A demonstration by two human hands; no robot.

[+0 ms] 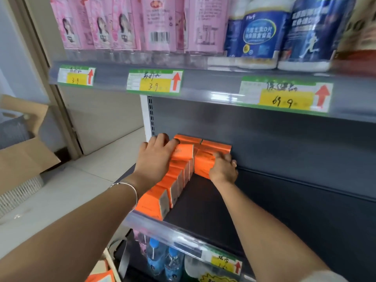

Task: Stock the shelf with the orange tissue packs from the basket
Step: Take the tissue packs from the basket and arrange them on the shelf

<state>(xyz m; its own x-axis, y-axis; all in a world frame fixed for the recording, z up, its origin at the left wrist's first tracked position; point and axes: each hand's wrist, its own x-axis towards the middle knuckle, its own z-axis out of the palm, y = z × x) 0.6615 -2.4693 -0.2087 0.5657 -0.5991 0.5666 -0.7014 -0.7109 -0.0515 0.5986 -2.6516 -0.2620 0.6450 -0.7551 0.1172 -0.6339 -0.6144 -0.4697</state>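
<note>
A row of several orange tissue packs (162, 192) runs from the front edge to the back along the left side of the dark middle shelf (254, 200). More orange packs (211, 145) stand against the back wall. My left hand (156, 157) lies flat on the left side and top of the row's rear packs. My right hand (223, 167) grips an orange pack (203, 163) at the back, just right of the row. More orange packs (101, 277) show at the bottom left edge; the basket itself is hidden.
Pink packages (122, 23) and blue-labelled bottles (258, 31) fill the upper shelf. Water bottles (162, 259) stand on the shelf below. An open cardboard box (22, 155) sits on the floor at left. The right part of the middle shelf is bare.
</note>
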